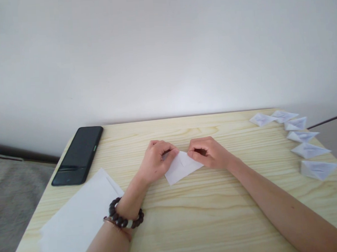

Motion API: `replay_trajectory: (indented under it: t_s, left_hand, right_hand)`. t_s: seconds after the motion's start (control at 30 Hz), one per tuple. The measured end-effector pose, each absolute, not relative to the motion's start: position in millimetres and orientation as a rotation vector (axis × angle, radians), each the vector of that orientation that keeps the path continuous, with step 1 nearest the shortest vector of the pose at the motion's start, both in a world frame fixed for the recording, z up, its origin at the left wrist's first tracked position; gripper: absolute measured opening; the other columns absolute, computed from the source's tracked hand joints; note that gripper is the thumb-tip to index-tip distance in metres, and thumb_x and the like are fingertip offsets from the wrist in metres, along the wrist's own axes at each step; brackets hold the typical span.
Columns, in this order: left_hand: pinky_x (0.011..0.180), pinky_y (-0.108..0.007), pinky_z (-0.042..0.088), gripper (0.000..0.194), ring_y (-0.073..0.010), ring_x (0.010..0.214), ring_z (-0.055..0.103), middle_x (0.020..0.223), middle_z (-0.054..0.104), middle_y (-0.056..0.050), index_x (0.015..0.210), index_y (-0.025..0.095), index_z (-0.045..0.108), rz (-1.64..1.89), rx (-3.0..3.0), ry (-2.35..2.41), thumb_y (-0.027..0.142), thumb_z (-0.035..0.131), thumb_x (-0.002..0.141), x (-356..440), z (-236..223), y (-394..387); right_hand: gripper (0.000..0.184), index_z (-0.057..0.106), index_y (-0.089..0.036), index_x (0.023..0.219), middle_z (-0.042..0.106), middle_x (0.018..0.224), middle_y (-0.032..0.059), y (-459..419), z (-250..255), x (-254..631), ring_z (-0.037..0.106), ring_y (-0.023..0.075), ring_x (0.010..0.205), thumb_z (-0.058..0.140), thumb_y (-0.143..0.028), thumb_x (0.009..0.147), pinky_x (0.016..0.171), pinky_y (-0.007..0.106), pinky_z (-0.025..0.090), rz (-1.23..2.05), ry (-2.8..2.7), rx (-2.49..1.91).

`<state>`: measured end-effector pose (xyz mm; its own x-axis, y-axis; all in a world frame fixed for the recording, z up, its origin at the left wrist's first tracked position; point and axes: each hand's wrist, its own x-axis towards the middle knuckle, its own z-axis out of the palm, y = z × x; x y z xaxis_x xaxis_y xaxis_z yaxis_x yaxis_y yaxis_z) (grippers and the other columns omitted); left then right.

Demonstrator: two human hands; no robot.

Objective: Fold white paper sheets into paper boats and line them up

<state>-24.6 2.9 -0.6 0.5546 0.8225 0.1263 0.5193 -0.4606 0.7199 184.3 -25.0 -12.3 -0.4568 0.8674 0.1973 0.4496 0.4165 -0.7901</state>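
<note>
A small folded white paper (179,168) lies on the light wooden table (207,210) in the middle. My left hand (156,159) pinches its upper left edge with curled fingers. My right hand (208,153) pinches the upper right edge, fingers curled over the paper's top. Both hands rest on the tabletop, close together. A dark beaded bracelet (123,218) sits on my left wrist.
A black phone (79,154) lies face up at the table's back left corner. Plain white sheets (77,221) lie at the front left. Several folded white paper pieces (302,141) run in a curved row along the right edge. A white wall stands behind.
</note>
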Motion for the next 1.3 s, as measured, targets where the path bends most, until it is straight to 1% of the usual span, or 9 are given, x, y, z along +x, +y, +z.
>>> replay_trajectory:
  t_s: [0.23, 0.4, 0.57, 0.67, 0.83, 0.97, 1.1, 1.2, 1.3]
  left_hand:
    - [0.062, -0.027, 0.042, 0.033, -0.0156, 0.065, 0.056, 0.068, 0.065, -0.003, 0.073, 0.014, 0.067, 0.656, 2.036, 1.100, 0.034, 0.045, 0.089, -27.6, -4.7, 6.4]
    - [0.053, -0.022, 0.039, 0.034, -0.0127, 0.060, 0.053, 0.068, 0.063, -0.002, 0.083, 0.013, 0.067, 0.726, 1.868, 1.058, 0.037, 0.044, 0.091, -30.6, -6.8, 5.8]
    - [0.058, -0.021, 0.044, 0.025, -0.0117, 0.065, 0.058, 0.086, 0.069, -0.003, 0.106, 0.018, 0.065, 0.779, 1.907, 0.938, 0.025, 0.046, 0.091, -32.8, -13.8, 5.6]
    - [0.064, -0.022, 0.048, 0.023, -0.0125, 0.072, 0.063, 0.088, 0.071, -0.003, 0.095, 0.020, 0.070, 0.779, 1.941, 0.883, 0.016, 0.048, 0.088, -33.1, -15.1, 5.8]
    - [0.075, -0.024, 0.052, 0.016, -0.0157, 0.083, 0.068, 0.087, 0.075, -0.003, 0.084, 0.020, 0.074, 0.839, 1.919, 0.797, 0.014, 0.059, 0.082, -30.1, -13.2, 6.6]
    - [0.077, -0.026, 0.052, 0.018, -0.0156, 0.080, 0.069, 0.085, 0.076, -0.002, 0.084, 0.021, 0.074, 0.839, 1.977, 0.773, 0.010, 0.061, 0.080, -28.2, -13.3, 7.8]
    - [0.075, -0.027, 0.052, 0.014, -0.0159, 0.078, 0.069, 0.084, 0.075, -0.002, 0.085, 0.021, 0.075, 0.842, 2.042, 0.766, 0.014, 0.064, 0.080, -28.3, -13.0, 7.2]
    - [0.075, -0.028, 0.052, 0.013, -0.0162, 0.079, 0.068, 0.084, 0.075, -0.002, 0.086, 0.022, 0.075, 0.894, 2.128, 0.838, 0.015, 0.064, 0.081, -28.5, -14.4, 5.2]
    - [0.075, -0.029, 0.053, 0.016, -0.0167, 0.081, 0.067, 0.088, 0.074, -0.004, 0.090, 0.021, 0.074, 0.971, 2.240, 0.944, 0.016, 0.060, 0.085, -28.6, -19.0, 3.9]
  right_hand:
    - [0.020, 0.048, -0.018, 0.065, 0.044, 0.061, -0.0036, -21.3, -11.2, 188.5, 0.038, 0.0089, 0.055, 0.048, -0.022, 0.084, 0.051, 0.023, 0.027, 1.006, -1.961, -1.109]
    - [0.021, 0.044, -0.019, 0.062, 0.039, 0.059, -0.0039, -21.1, -12.5, 193.2, 0.036, 0.0100, 0.054, 0.043, -0.023, 0.083, 0.051, 0.025, 0.026, 1.065, -1.825, -1.112]
    - [0.021, 0.043, -0.019, 0.062, 0.040, 0.058, -0.0038, -21.5, -13.5, 192.4, 0.036, 0.0105, 0.054, 0.044, -0.022, 0.083, 0.051, 0.026, 0.026, 1.044, -1.823, -1.108]
    - [0.022, 0.045, -0.019, 0.062, 0.042, 0.060, -0.0035, -21.6, -14.0, 190.5, 0.038, 0.0105, 0.055, 0.046, -0.022, 0.084, 0.052, 0.026, 0.028, 0.974, -1.808, -1.130]
    - [0.016, 0.055, -0.018, 0.071, 0.051, 0.066, -0.0021, -22.2, -16.1, 187.2, 0.043, 0.0100, 0.057, 0.052, -0.025, 0.086, 0.050, 0.024, 0.030, 0.826, -1.779, -1.244]
    - [0.018, 0.057, -0.018, 0.074, 0.052, 0.066, -0.0017, -22.1, -17.9, 187.4, 0.045, 0.0099, 0.055, 0.052, -0.028, 0.087, 0.048, 0.023, 0.032, 0.830, -1.712, -1.311]
    - [0.016, 0.059, -0.019, 0.079, 0.053, 0.066, -0.0018, -21.6, -21.5, 188.2, 0.045, 0.0101, 0.053, 0.052, -0.031, 0.088, 0.046, 0.023, 0.033, 0.879, -1.660, -1.327]
    - [0.013, 0.059, -0.020, 0.096, 0.057, 0.075, -0.0002, -21.4, -24.9, 186.5, 0.048, 0.0107, 0.055, 0.053, -0.029, 0.088, 0.047, 0.023, 0.038, 0.830, -1.627, -1.327]
    - [0.022, 0.056, -0.021, 0.108, 0.061, 0.095, 0.0053, -21.0, -25.8, 184.2, 0.057, 0.0148, 0.072, 0.053, -0.024, 0.087, 0.054, 0.024, 0.046, 0.707, -1.653, -1.312]
